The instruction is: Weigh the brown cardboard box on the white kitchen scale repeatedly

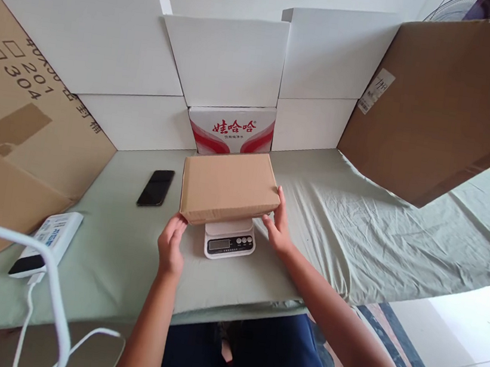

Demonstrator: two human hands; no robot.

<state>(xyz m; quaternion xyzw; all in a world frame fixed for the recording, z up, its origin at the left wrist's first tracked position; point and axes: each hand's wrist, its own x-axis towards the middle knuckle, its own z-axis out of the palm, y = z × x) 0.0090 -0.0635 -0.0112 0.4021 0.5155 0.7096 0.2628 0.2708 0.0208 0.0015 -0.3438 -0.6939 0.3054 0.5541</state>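
Observation:
A closed brown cardboard box (231, 185) lies over a small white kitchen scale (230, 243), covering most of its platform. Whether the box rests fully on the platform or is held just above it I cannot tell. The scale's dark panel with a small display and several buttons faces me, and no digits are readable. My left hand (171, 243) has its fingers curled at the box's near left corner, partly under it. At the right near corner, my right hand (280, 221) grips the side with the thumb toward the front. Both hands are closed on the box.
A black phone (156, 188) lies left of the box on the green cloth (306, 264). A white power bank (50, 242) with a cable sits farther left, behind a curved white tube (52, 278). White boxes (224, 63) and large cardboard panels (454, 103) wall the back and sides.

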